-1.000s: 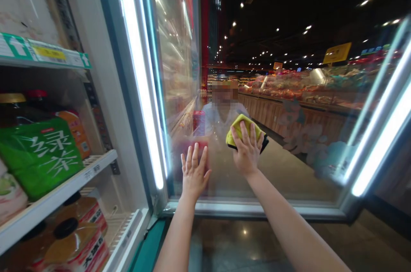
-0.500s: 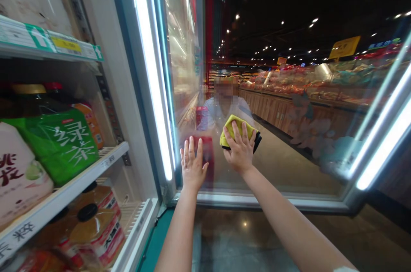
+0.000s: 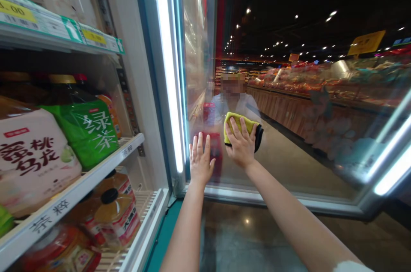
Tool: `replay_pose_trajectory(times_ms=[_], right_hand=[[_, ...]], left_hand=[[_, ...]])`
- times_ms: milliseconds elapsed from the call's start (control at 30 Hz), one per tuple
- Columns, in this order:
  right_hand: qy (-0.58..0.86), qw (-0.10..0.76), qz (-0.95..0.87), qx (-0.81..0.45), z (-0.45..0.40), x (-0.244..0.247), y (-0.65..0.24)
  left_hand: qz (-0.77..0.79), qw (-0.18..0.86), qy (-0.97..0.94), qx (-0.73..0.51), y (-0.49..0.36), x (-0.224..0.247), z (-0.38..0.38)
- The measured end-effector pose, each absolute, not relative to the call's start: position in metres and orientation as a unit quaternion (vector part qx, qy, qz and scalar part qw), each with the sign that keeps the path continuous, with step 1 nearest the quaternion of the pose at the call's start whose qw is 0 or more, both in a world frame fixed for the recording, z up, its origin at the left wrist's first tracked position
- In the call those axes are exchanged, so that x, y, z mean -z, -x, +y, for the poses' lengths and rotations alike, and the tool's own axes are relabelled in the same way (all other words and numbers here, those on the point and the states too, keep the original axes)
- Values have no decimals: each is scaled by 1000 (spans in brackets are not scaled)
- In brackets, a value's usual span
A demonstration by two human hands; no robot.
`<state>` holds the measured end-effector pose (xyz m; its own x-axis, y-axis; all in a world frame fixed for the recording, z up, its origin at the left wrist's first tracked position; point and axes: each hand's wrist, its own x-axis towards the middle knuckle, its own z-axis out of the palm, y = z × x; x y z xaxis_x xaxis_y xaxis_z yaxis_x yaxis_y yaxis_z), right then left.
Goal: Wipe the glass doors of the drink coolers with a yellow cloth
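A folded yellow cloth (image 3: 250,123) with a black edge or underside lies against the glass door (image 3: 289,158). Spread over it, my right hand (image 3: 242,145) presses the cloth to the pane with its fingers bent slightly apart. To its left, my left hand (image 3: 201,162) is held up flat at the glass, fingers stretched and holding nothing. Both hands are in the lower middle of the pane, above the door's bottom frame (image 3: 231,195). The part of the cloth under my right palm is hidden.
On the left are fridge shelves with a green-labelled tea bottle (image 3: 85,130), a pink-labelled bottle (image 3: 35,156) and smaller jugs (image 3: 117,212) below. A light strip (image 3: 168,66) runs beside the door. Through or in the glass appear a person (image 3: 237,103) and goods displays (image 3: 321,81).
The view has shifted left, so more of the shelves shows. The cloth and my right hand sit slightly higher and a little closer to my left hand, which stays flat.
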<state>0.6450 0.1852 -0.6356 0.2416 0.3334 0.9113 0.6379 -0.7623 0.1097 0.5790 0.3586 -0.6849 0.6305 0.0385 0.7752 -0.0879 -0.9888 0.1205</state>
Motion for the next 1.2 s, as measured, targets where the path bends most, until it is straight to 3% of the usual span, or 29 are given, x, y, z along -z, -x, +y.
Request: replay_pose_trajectory(times_ms=[233,467,667,900,1200], right_hand=[[736,55,-423,527,169,662,-648],[769,132,-319,538,216,642,-648],[716,25,-486,501,207,664,-647],[714,106,-388,574,221,631,-658],[702,12,-512,495,227,642,-649]], left_hand=[[-9,69,-903,-424,-575,688,363],[25,64,-894,-443,-568,688,377],[37,62,-890,-449,-563,687,383],[46,68,-882,-465,-559,683,390],[63,65,-879,-468,-553,687,398]])
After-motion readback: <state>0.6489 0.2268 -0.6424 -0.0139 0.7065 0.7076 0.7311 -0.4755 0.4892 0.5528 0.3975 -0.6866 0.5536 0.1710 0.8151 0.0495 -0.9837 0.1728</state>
